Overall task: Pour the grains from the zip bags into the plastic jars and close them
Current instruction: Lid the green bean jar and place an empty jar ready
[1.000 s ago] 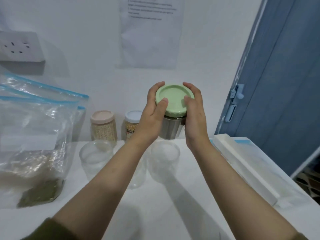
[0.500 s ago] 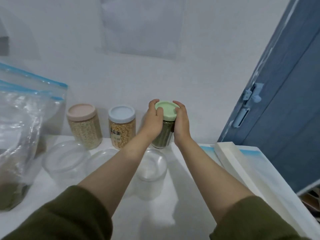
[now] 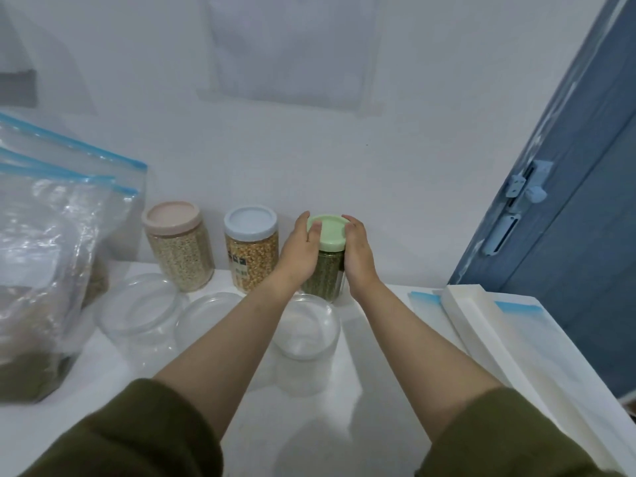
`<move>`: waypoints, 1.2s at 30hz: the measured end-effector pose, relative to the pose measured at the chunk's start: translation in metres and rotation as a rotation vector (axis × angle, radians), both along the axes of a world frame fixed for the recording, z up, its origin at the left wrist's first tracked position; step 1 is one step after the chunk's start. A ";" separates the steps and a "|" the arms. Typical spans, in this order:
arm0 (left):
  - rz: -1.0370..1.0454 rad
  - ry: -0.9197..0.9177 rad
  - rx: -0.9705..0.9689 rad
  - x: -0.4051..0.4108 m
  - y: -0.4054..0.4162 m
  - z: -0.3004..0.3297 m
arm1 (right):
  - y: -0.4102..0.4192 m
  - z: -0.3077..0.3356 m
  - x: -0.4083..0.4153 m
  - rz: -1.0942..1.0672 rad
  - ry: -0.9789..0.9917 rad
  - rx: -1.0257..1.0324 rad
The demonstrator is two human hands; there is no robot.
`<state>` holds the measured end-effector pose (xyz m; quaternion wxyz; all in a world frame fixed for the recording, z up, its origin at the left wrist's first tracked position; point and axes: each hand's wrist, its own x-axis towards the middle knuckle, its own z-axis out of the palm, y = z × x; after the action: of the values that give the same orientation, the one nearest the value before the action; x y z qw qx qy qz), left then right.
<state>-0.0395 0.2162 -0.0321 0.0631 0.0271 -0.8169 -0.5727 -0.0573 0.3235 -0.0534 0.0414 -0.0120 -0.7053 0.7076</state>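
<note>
At the back of the tabletop (image 3: 378, 425), we are gripping the green jar (image 3: 323, 273) with left hand (image 3: 298, 251) and right hand (image 3: 358, 251) curled round its lid (image 3: 327, 232). Next, we are likely releasing it and reaching for a bag (image 3: 51, 270) and an empty jar (image 3: 304, 342).

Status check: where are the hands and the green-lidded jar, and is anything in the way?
Both hands, left hand and right hand, grip the green-lidded jar, lid on, beside two closed jars. Empty open jar stands just in front.

Zip bags (image 3: 51, 256) cut by left edge, wall sheet (image 3: 292, 49) blurred, green-lidded jar (image 3: 325, 270) half hidden by hands.
</note>
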 end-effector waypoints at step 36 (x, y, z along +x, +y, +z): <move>-0.043 -0.036 0.262 0.309 -0.115 -0.060 | -0.088 -0.047 0.336 -0.065 0.011 0.042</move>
<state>0.2692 0.1008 -0.0917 0.0320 0.0277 -0.7365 -0.6751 0.2789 0.2355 -0.1001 0.0687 -0.0301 -0.7188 0.6911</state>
